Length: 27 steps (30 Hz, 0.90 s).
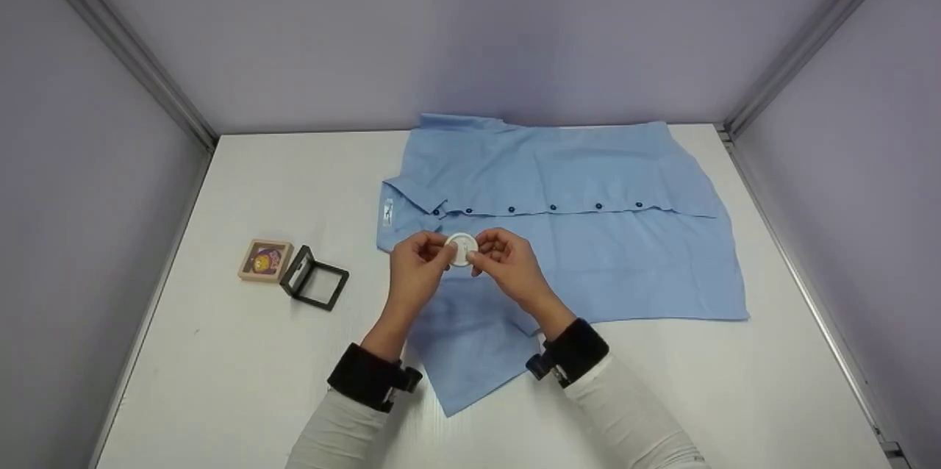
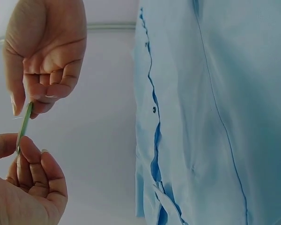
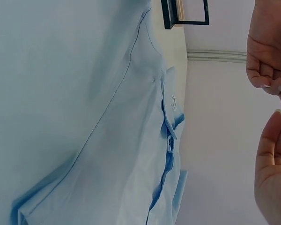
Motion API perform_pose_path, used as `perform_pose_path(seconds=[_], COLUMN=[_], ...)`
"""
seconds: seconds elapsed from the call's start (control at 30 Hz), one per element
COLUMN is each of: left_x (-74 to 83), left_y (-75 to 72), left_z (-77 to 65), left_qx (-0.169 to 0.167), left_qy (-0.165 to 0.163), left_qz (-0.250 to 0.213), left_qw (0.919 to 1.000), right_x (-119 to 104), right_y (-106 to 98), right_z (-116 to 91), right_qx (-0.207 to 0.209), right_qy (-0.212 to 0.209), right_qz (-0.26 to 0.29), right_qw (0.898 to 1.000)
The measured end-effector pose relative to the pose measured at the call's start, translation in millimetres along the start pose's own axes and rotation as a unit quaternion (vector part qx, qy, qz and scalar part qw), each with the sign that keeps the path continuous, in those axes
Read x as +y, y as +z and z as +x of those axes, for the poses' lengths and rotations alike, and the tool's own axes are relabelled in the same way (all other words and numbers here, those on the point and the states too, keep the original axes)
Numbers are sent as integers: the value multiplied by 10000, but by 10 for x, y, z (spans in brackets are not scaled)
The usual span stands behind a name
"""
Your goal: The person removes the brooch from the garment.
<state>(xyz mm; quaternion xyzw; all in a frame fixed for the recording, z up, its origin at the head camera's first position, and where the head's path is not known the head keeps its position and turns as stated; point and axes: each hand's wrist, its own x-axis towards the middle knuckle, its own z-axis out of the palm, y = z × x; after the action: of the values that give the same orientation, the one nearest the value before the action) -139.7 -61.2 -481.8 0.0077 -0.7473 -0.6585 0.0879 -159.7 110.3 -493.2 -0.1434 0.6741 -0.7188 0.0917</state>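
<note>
A flat, round white disc [image 1: 462, 249] is held above the shirt between both hands. Edge-on in the left wrist view, the disc [image 2: 23, 126] looks thin and greenish, with a fine light line beside it. The left hand [image 1: 417, 267] pinches its left side between thumb and fingers. At the right side, the right hand [image 1: 514, 267] has its thumb and curled fingers on the rim. Below them a light blue shirt [image 1: 625, 263] lies spread, its collar [image 1: 412, 197] to the left. In the right wrist view only a sliver of the disc shows.
Left of the shirt stands an opened black frame [image 1: 317, 282], one half tilted up. Beside it is a small wooden box [image 1: 265, 261] with a colourful picture. Dark buttons [image 1: 553, 207] run along the shirt's placket. Grey walls [image 1: 470, 35] enclose the white table [image 1: 220, 381].
</note>
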Motion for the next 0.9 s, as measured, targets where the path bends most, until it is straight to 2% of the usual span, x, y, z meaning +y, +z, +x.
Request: perform_pose_path(seconds=[0.53,0.9], left_x=[2,11], left_y=[47,56], left_z=[-29,-31], left_qx=[39,65], left_qy=[193,444], left_qz=[312,429], left_qw=[9993,9981], right_x=[32,-265], right_y=[8,88], right_z=[15,-57], right_qx=[254,239], right_qy=[-28,147], right_qz=[-73,-228], right_qw=[9996,9993])
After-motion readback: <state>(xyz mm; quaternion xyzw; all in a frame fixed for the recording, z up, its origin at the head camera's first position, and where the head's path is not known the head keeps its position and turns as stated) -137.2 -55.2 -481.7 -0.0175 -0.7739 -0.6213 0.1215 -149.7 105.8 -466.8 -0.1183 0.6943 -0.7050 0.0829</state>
